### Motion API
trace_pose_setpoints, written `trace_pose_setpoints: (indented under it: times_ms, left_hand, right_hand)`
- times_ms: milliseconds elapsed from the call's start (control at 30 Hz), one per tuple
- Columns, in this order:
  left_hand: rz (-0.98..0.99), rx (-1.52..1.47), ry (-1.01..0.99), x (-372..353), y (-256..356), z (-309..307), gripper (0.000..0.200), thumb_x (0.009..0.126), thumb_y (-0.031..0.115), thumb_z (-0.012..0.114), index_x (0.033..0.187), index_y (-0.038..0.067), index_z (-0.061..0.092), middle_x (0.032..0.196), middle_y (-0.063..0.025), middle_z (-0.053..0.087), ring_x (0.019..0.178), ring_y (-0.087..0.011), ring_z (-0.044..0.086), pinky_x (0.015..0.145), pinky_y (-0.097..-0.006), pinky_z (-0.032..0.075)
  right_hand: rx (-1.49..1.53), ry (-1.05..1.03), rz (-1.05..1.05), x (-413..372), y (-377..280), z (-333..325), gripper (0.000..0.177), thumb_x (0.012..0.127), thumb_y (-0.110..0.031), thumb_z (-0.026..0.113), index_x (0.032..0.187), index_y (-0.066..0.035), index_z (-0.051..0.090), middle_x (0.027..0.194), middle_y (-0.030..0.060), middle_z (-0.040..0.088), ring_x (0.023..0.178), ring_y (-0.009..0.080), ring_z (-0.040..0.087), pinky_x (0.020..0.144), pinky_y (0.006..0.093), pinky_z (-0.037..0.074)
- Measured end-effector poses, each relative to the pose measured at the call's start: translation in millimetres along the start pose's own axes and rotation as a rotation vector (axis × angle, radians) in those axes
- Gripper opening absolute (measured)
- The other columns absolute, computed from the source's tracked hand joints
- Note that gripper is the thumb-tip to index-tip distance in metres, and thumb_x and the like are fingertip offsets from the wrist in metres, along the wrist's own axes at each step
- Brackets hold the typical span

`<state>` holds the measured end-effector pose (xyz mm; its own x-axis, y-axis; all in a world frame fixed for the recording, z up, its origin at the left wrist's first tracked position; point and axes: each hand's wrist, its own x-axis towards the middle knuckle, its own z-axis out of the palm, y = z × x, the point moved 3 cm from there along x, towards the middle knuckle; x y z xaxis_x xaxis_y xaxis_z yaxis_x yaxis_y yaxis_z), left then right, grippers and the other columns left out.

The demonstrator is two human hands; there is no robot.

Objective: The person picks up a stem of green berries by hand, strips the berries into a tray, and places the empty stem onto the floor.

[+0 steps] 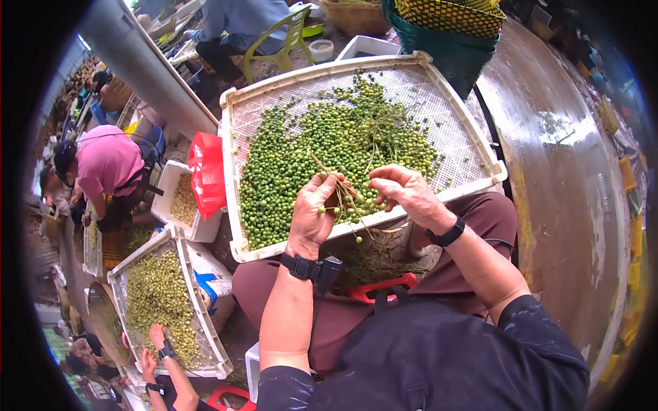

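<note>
A white mesh tray [230, 164] rests over my knees, spread with small round green berries [288, 164]. Over its near edge my left hand [314, 211] is closed around a bunch of thin stems [329, 166], with a few berries hanging below. Just to the right, my right hand [414, 198] has its fingers curled in and pinched beside the bunch. Whatever sits between those fingertips is too small to make out. More loose stems [391, 127] lie on the berries at the tray's right side.
At lower left, another person's hands [159, 337] work over a second tray [195, 301] of paler berries. A red bag [207, 175] hangs by my tray's left side. Stacked baskets [445, 41] stand behind it. A person in pink [110, 157] bends at far left; wet pavement [555, 171] runs right.
</note>
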<state>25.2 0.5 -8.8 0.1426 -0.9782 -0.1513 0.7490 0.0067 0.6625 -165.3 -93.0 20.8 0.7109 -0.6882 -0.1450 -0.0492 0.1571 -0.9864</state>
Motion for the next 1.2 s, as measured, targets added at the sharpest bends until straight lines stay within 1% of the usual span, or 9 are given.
trace_pose_setpoints:
  times_ms: [267, 400, 533, 667, 833, 933, 1000, 1100, 1200]
  left_hand:
    - [0.014, 0.077, 0.085, 4.4, -7.1, -4.4, 0.020, 0.104, 0.025, 0.060, 0.111, 0.006, 0.066, 0.100, -0.0084, 0.072, 0.090, -0.0195, 0.069, 0.077, -0.0359, 0.056]
    - [0.066, 0.212, 0.184, 8.6, -12.2, -0.1, 0.012, 0.097, 0.012, 0.070, 0.107, 0.005, 0.067, 0.094, -0.0058, 0.071, 0.082, -0.0163, 0.069, 0.069, -0.0307, 0.057]
    - [0.115, 0.348, 0.242, 12.3, -16.5, 1.8, 0.010, 0.098, 0.013, 0.069, 0.104, 0.006, 0.066, 0.091, -0.0047, 0.071, 0.080, -0.0157, 0.069, 0.069, -0.0286, 0.057]
    - [0.104, 0.253, 0.192, 12.1, -13.4, 10.9, 0.009, 0.100, 0.014, 0.067, 0.104, 0.005, 0.066, 0.091, -0.0054, 0.070, 0.081, -0.0189, 0.069, 0.075, -0.0329, 0.057]
    - [0.023, 0.087, 0.100, 4.8, -6.6, 20.6, 0.012, 0.101, 0.015, 0.063, 0.100, 0.003, 0.065, 0.092, -0.0085, 0.069, 0.084, -0.0225, 0.068, 0.080, -0.0388, 0.057]
    - [0.110, 0.375, 0.077, 2.4, -17.2, 22.4, 0.018, 0.100, 0.022, 0.065, 0.097, 0.004, 0.066, 0.091, -0.0077, 0.068, 0.082, -0.0181, 0.066, 0.077, -0.0347, 0.055]
    - [-0.062, 0.576, 0.097, 0.3, -16.0, 21.1, 0.017, 0.101, 0.022, 0.062, 0.098, 0.006, 0.066, 0.092, -0.0047, 0.068, 0.081, -0.0121, 0.065, 0.072, -0.0273, 0.052]
    - [-0.036, 0.028, 0.024, 5.9, -35.0, 30.0, 0.016, 0.102, 0.017, 0.062, 0.105, 0.001, 0.063, 0.096, -0.0082, 0.069, 0.082, -0.0157, 0.068, 0.073, -0.0299, 0.056]
    - [-0.051, 0.060, 0.013, 4.5, -42.5, 37.1, 0.014, 0.101, 0.015, 0.064, 0.104, 0.002, 0.063, 0.096, -0.0073, 0.070, 0.084, -0.0152, 0.068, 0.075, -0.0283, 0.056]
  right_hand:
    - [-0.141, -0.052, -0.013, 24.3, 10.0, 2.4, 0.014, 0.094, -0.012, 0.074, 0.105, -0.004, 0.071, 0.082, -0.0049, 0.066, 0.070, 0.0016, 0.054, 0.062, 0.0204, 0.045]
    - [-0.240, -0.015, 0.007, 32.7, 1.3, -1.2, 0.018, 0.092, -0.015, 0.070, 0.101, 0.000, 0.072, 0.086, 0.0010, 0.070, 0.079, 0.0064, 0.061, 0.070, 0.0264, 0.051]
    - [-0.380, 0.015, -0.130, 37.9, -4.5, -1.9, 0.012, 0.097, -0.012, 0.068, 0.100, 0.000, 0.070, 0.079, -0.0043, 0.064, 0.068, 0.0015, 0.054, 0.059, 0.0214, 0.046]
    - [-0.281, 0.150, -0.123, 51.6, 8.1, -17.5, 0.012, 0.099, -0.014, 0.066, 0.101, -0.002, 0.071, 0.077, -0.0028, 0.065, 0.063, 0.0035, 0.057, 0.057, 0.0215, 0.049]
    - [0.214, 0.009, 0.119, 58.7, 8.7, -39.8, 0.013, 0.099, -0.016, 0.066, 0.104, -0.005, 0.063, 0.093, 0.0036, 0.069, 0.075, 0.0079, 0.067, 0.060, 0.0225, 0.057]
    - [0.291, -0.193, 0.080, 47.5, 2.1, -30.6, 0.016, 0.098, -0.015, 0.059, 0.106, -0.001, 0.062, 0.079, 0.0010, 0.060, 0.063, 0.0076, 0.053, 0.058, 0.0239, 0.045]
    - [0.270, -0.261, 0.139, 41.1, 0.7, -13.7, 0.022, 0.099, -0.021, 0.058, 0.107, -0.001, 0.064, 0.074, 0.0006, 0.060, 0.061, 0.0069, 0.052, 0.056, 0.0235, 0.042]
    - [0.188, -0.247, 0.175, 26.9, 2.7, -3.9, 0.020, 0.097, -0.022, 0.062, 0.101, -0.002, 0.065, 0.076, 0.0007, 0.062, 0.063, 0.0070, 0.054, 0.055, 0.0224, 0.042]
    - [0.322, -0.191, 0.206, 21.7, 24.7, -18.0, 0.013, 0.095, -0.016, 0.064, 0.091, -0.004, 0.061, 0.075, 0.0003, 0.063, 0.063, 0.0074, 0.057, 0.058, 0.0220, 0.047]
